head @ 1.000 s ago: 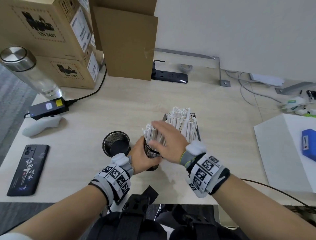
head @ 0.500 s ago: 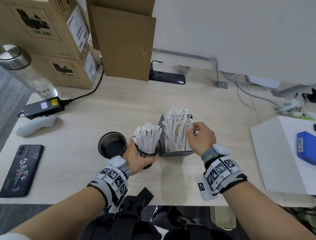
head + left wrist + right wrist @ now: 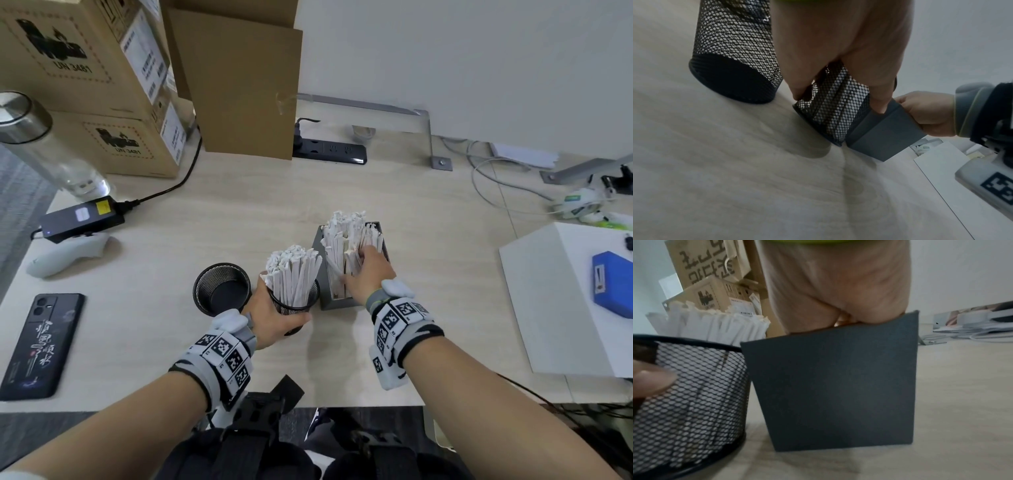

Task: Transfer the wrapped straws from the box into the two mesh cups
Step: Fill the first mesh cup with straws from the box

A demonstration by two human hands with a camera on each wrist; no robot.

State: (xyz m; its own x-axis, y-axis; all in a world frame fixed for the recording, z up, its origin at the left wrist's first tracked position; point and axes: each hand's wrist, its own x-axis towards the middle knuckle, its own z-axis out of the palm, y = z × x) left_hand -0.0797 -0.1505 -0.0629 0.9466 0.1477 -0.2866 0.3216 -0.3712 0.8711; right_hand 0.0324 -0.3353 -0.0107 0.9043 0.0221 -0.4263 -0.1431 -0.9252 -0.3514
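Note:
A grey box (image 3: 342,303) stands mid-table, packed with upright white wrapped straws (image 3: 346,236). My right hand (image 3: 363,267) reaches down into it from the near side, thumb and fingers closed round a bunch of those straws; the fingertips are hidden among them. To the left, touching the box, is a black mesh cup (image 3: 296,306) full of wrapped straws (image 3: 294,274). My left hand (image 3: 274,317) grips it round the wall. A second mesh cup (image 3: 222,287), empty, stands further left. In the left wrist view, the held cup (image 3: 834,110) leans against the box (image 3: 885,134).
A phone (image 3: 41,342) and a white controller (image 3: 68,253) lie at the left, with a power brick (image 3: 82,217) and a bottle (image 3: 37,144) behind. Cardboard boxes (image 3: 102,85) fill the back left. A white block (image 3: 565,298) carrying a blue item (image 3: 613,287) sits right.
My right hand left the top of the cup's straws, crossed right to the box and sank into its straws. The left hand kept its hold on the cup.

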